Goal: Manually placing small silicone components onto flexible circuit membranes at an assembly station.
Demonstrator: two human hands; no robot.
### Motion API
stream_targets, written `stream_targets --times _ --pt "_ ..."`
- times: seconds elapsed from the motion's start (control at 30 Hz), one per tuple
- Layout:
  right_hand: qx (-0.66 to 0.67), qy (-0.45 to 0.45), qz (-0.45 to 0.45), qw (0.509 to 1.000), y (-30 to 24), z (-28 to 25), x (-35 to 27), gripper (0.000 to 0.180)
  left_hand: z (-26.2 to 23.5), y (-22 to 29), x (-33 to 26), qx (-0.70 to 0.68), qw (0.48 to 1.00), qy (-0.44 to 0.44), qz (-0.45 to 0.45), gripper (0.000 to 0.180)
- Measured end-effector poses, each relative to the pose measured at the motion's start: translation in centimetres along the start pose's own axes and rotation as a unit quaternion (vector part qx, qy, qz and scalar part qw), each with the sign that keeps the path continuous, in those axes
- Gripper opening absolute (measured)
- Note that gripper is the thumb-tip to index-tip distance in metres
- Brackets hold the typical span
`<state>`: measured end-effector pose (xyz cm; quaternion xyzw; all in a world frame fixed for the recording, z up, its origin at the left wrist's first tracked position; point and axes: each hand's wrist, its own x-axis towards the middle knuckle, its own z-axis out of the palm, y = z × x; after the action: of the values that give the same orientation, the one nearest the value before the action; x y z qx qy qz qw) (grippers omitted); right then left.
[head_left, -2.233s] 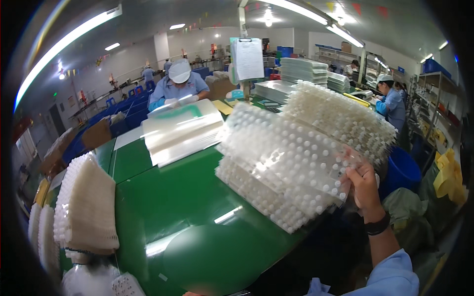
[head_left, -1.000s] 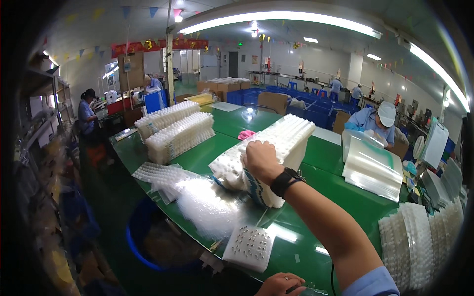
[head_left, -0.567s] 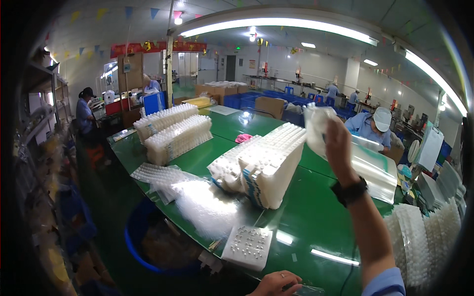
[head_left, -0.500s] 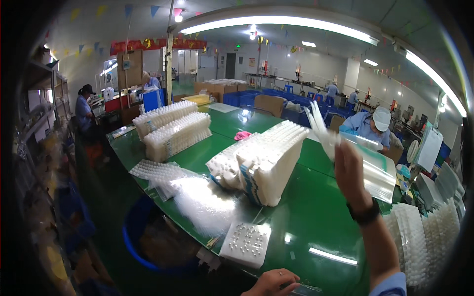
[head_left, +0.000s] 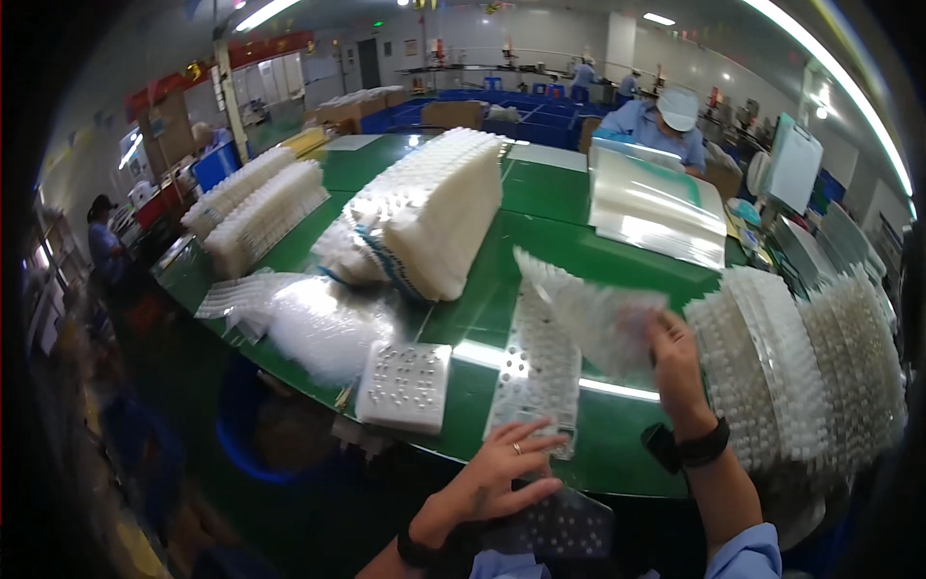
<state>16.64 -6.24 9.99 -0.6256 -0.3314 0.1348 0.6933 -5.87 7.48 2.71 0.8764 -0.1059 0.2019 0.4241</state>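
My right hand [head_left: 677,362] pinches the edge of a translucent plastic sheet [head_left: 603,323], which is blurred by motion and bent above the table. Beneath and to its left, a long perforated clear plastic tray sheet [head_left: 532,372] lies on the green table. My left hand [head_left: 503,475] has its fingers spread at the near end of that tray sheet; whether they press on it I cannot tell. Just below that hand is a dark see-through piece with pale dots [head_left: 559,526], partly hidden. Left of the tray sheet sits a white block with small round studs [head_left: 403,388].
Tall stacks of white bumpy trays [head_left: 449,217] stand mid-table, with more [head_left: 260,212] at far left. Crumpled clear film [head_left: 333,323] lies near the left edge, above a blue bin [head_left: 227,425]. Tray stacks [head_left: 762,357] crowd the right. A co-worker [head_left: 666,125] sits opposite behind clear sheets [head_left: 656,207].
My right hand has come down from its raised position with plastic sheeting. A tray sheet now lies before me. My left hand has moved up over its near end, fingers spread. The view has tilted down.
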Motion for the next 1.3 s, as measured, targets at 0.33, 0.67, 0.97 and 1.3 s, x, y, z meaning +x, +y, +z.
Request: stream_targets --times 0.33,0.67,0.97,1.3 --pt "-0.377 -0.177 -0.107 0.903 2.9 -2.7 -10.1 0.03 2.0 -1.6 -0.2 0.022 0.992 -0.029 -0.123 0.025" --pt "-0.01 0.142 0.001 0.99 -2.0 -7.8 -11.3 0.031 -0.7 1.6 1.0 -0.05 0.993 0.001 -0.111 0.015" --pt "-0.506 -0.021 -0.027 0.862 2.0 -8.8 -18.7 0.044 6.4 1.1 3.1 0.061 0.981 -0.161 -0.088 0.018" --pt "-0.507 -0.095 0.005 0.857 4.7 -6.1 -17.7 0.057 3.8 0.3 2.8 0.02 0.984 -0.109 -0.137 0.014"
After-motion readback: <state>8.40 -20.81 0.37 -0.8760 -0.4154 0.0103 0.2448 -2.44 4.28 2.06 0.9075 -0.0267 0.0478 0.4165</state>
